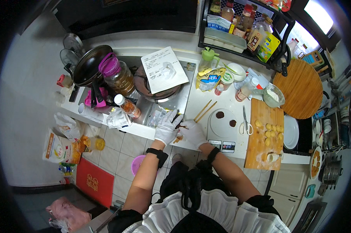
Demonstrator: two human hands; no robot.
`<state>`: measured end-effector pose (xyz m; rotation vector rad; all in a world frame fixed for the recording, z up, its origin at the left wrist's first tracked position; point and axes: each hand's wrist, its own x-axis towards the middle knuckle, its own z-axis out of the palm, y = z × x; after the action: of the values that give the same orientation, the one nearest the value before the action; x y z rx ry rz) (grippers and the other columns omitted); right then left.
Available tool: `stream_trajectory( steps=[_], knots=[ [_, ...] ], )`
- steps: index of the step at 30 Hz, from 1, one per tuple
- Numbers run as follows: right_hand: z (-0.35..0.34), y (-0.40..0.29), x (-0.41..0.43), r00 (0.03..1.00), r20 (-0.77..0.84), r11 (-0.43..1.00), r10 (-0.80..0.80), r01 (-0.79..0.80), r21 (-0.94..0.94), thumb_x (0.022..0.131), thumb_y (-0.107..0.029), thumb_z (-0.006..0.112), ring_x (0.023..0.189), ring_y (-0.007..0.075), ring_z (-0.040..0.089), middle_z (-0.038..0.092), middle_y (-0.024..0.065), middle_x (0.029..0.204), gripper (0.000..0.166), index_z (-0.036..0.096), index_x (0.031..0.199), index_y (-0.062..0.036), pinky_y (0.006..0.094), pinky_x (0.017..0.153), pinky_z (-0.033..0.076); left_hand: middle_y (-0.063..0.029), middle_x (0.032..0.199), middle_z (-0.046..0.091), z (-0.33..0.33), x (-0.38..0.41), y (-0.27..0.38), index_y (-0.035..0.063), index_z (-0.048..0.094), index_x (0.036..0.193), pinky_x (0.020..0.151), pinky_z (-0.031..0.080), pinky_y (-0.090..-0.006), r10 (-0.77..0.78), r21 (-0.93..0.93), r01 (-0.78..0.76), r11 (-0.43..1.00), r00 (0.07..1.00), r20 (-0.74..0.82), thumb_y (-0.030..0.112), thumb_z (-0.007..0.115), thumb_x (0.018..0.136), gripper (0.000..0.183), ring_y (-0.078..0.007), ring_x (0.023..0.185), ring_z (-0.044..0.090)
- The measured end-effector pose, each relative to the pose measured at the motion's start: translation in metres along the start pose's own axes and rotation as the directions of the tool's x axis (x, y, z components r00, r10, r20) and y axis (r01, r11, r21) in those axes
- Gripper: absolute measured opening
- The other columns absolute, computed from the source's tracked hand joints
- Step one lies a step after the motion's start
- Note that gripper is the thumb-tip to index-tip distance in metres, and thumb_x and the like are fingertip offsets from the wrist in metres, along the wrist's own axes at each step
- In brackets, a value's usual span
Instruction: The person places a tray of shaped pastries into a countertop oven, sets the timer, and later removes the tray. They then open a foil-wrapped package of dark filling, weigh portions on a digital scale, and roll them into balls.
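Observation:
My left hand [167,128], in a white glove, is at the counter's front edge with its fingers spread beside a small dark lump [179,126]. My right hand [193,132], gloved too, has its fingers bent at the same lump; which hand holds it is hard to tell. A pair of wooden chopsticks [205,111] sticks out beyond my right hand. Under my left fingertips lies a clear plastic packet [157,114]. Right of my hands, two dark brown lumps [220,114] rest on a digital kitchen scale [212,128]. White-handled scissors [245,123] lie beside it.
Several yellow dough balls [267,134] sit on a wooden board [255,112] at the right, near a glass bowl of white powder [273,94]. A notebook page [163,70] covers part of the stove. Left stand a spice bottle [128,107], a large jar [118,78] and a wok [89,65].

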<state>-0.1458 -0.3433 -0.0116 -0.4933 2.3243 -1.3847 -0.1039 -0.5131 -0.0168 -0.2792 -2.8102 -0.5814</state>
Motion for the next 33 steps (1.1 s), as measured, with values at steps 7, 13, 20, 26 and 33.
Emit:
stream_trajectory(
  steps=[7, 13, 20, 26, 33],
  knots=[
    [-0.042, 0.013, -0.007, 0.956, 0.245, 0.789, -0.163, -0.023, 0.614, 0.095, -0.016, 0.062, 0.099, 0.0173, 0.066, 0.069, 0.0068, 0.111, 0.027, 0.065, 0.117, -0.0009, 0.0265, 0.087, 0.051, -0.0176, 0.150, 0.041, -0.011, 0.007, 0.006, 0.0166, 0.048, 0.144, 0.114, 0.033, -0.0454, -0.010, 0.001, 0.010, 1.000, 0.994, 0.105, 0.022, 0.073, 0.076, 0.072, -0.0376, 0.136, 0.042],
    [-0.117, -0.046, -0.073, 0.977, 0.201, 0.243, -0.067, -0.179, 0.953, 0.097, -0.007, 0.055, 0.105, 0.0237, 0.066, 0.067, 0.0140, 0.116, 0.026, 0.062, 0.121, 0.0012, 0.0335, 0.095, 0.053, -0.0223, 0.157, 0.027, -0.019, -0.003, 0.008, 0.0121, 0.036, 0.151, 0.117, 0.024, -0.0522, 0.014, 0.037, -0.018, 0.999, 0.996, 0.093, 0.026, 0.063, 0.079, 0.078, -0.0438, 0.142, 0.030],
    [-0.168, -0.011, -0.103, 0.990, -0.134, 0.339, 0.047, 0.110, 0.934, 0.094, -0.013, 0.065, 0.106, 0.0314, 0.067, 0.069, 0.0180, 0.109, 0.025, 0.064, 0.113, 0.0030, 0.0391, 0.089, 0.055, -0.0237, 0.155, 0.031, -0.027, 0.010, 0.034, 0.0022, 0.038, 0.148, 0.119, 0.023, -0.0464, -0.055, -0.122, 0.034, 0.992, 0.983, -0.173, 0.023, 0.056, 0.090, 0.065, -0.0411, 0.142, 0.031],
    [-0.195, 0.001, -0.116, 0.988, -0.114, 0.499, 0.102, 0.048, 0.865, 0.092, -0.009, 0.064, 0.092, 0.0278, 0.068, 0.069, 0.0165, 0.106, 0.016, 0.064, 0.104, 0.0021, 0.0353, 0.083, 0.055, -0.0155, 0.139, 0.054, -0.023, 0.055, 0.138, 0.0042, 0.055, 0.130, 0.110, 0.037, -0.0413, 0.130, -0.482, 0.490, -0.726, 0.786, 0.604, 0.030, 0.046, 0.102, 0.040, -0.0300, 0.126, 0.052],
    [-0.185, -0.044, -0.118, 0.940, -0.320, 0.904, -0.121, -0.029, -0.427, 0.075, -0.020, 0.081, 0.079, 0.0307, 0.063, 0.062, 0.0125, 0.081, 0.025, 0.063, 0.085, -0.0064, 0.0397, 0.071, 0.051, -0.0126, 0.120, 0.062, 0.007, 0.075, 0.202, -0.0017, 0.056, 0.123, 0.097, 0.047, -0.0330, 0.171, -0.775, 0.447, -0.448, 0.893, 0.416, 0.019, 0.048, 0.103, 0.030, -0.0207, 0.110, 0.059]
  ],
)
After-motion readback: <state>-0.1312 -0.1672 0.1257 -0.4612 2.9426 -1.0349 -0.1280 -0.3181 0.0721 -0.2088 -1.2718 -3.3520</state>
